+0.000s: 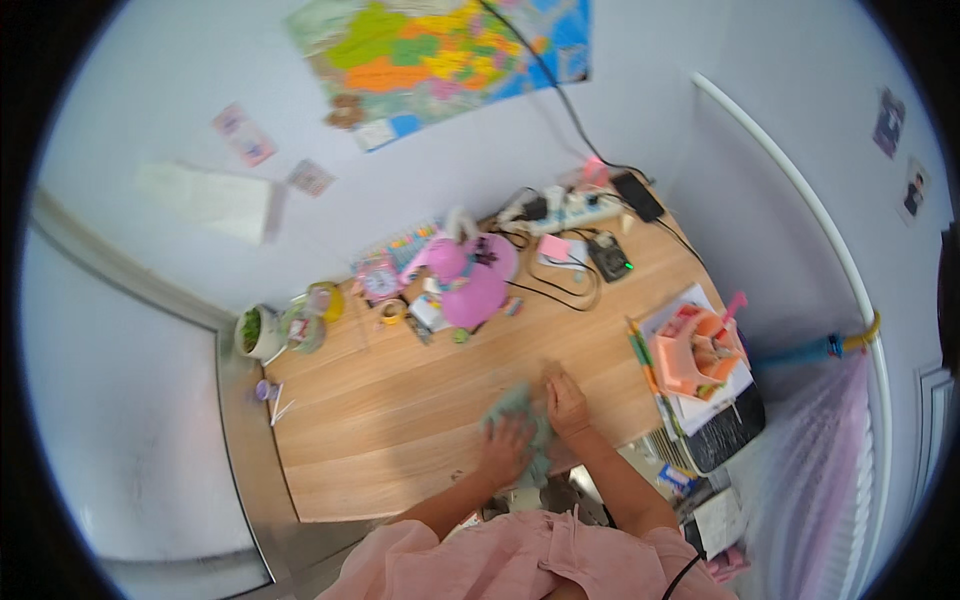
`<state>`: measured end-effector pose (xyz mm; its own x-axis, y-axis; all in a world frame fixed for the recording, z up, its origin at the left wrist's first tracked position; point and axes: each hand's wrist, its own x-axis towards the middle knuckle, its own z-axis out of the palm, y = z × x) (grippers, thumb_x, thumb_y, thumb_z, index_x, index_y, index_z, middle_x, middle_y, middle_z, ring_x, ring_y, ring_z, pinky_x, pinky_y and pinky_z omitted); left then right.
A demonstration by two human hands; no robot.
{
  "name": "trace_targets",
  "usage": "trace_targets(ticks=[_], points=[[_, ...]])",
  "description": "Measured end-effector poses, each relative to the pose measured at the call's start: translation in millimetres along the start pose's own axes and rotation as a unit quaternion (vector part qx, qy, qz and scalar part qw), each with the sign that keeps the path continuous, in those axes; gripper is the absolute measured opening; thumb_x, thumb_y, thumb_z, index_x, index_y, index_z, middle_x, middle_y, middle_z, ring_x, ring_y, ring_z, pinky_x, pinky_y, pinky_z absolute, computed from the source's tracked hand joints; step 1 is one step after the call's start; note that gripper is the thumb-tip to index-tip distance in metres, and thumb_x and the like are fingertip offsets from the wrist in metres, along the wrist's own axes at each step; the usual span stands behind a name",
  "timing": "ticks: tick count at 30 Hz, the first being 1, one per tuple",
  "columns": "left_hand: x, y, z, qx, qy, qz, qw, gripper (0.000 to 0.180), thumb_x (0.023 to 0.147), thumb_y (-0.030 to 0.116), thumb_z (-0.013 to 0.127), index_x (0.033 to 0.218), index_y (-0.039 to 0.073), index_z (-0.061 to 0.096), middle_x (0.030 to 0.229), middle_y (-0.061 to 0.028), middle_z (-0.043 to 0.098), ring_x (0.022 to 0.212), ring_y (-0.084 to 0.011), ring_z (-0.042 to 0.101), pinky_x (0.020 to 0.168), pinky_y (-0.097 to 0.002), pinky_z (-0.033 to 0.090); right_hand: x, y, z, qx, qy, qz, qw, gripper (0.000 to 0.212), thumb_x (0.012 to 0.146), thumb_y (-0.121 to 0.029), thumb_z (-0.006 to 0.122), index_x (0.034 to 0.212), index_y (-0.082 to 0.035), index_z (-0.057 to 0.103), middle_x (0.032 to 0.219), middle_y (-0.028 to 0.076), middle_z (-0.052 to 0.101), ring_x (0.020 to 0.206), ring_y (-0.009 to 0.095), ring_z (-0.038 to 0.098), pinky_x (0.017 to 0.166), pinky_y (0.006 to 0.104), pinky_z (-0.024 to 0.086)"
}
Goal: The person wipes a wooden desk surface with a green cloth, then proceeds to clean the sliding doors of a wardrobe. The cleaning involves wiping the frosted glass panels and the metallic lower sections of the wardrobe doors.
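Note:
A pale green cloth [520, 410] lies bunched at the front of the wooden desk [390, 400]. My left hand [507, 450] presses on it with fingers spread flat, a little blurred. Just right of the cloth, my right hand [567, 402] is closed low over the desk top; whatever may be inside its fingers is hidden. Beyond both hands stands a purple desk lamp [470, 295], with a small green object [460, 336] at its base.
Along the back are a pink clock [379, 281], tape roll [392, 312], potted plant [262, 333], power strip [580, 215], black phone [637, 196] and charger [608, 258] with loose cables. An orange organizer [690, 358] stands on papers at right. A white pole [815, 190] curves beyond.

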<state>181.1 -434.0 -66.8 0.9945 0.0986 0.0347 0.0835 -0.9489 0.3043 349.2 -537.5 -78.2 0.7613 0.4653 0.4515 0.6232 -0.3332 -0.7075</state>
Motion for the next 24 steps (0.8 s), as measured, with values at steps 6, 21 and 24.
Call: trace_targets(ticks=[6, 21, 24], points=[[-76, -77, -29, -0.268, 0.025, -0.178, 0.947, 0.044, 0.093, 0.032, 0.056, 0.132, 0.011, 0.053, 0.136, -0.0120, 0.050, 0.125, -0.0298, 0.045, 0.102, -0.0458, 0.036, -18, -100, 54, 0.176, -0.166, 0.006, 0.970, 0.031, 0.092, -0.015, 0.057, 0.119, 0.000, 0.058, 0.114, 0.024, 0.058, 0.107, 0.039, 0.056, 0.094, 0.0433, 0.045], [-199, -136, -308, -0.642, 0.420, -0.163, 0.621, 0.052, 0.103, 0.035, 0.038, 0.144, 0.004, 0.034, 0.146, -0.0110, 0.039, 0.136, -0.0215, 0.036, 0.113, -0.0361, 0.027, 54, -461, 123, 0.493, -0.467, 0.091, 0.728, 0.054, 0.091, -0.008, 0.059, 0.141, -0.002, 0.038, 0.135, 0.013, 0.049, 0.123, 0.023, 0.050, 0.100, 0.0318, 0.042], [-238, -142, -346, -0.447, 0.558, -0.151, 0.682, 0.048, 0.101, 0.023, 0.043, 0.142, 0.001, 0.036, 0.144, -0.0136, 0.041, 0.136, -0.0243, 0.035, 0.111, -0.0357, 0.026, 84, -518, 148, 0.545, -0.419, -0.012, 0.726, 0.054, 0.090, -0.002, 0.057, 0.141, -0.002, 0.039, 0.136, 0.011, 0.048, 0.122, 0.020, 0.050, 0.098, 0.0315, 0.045]])
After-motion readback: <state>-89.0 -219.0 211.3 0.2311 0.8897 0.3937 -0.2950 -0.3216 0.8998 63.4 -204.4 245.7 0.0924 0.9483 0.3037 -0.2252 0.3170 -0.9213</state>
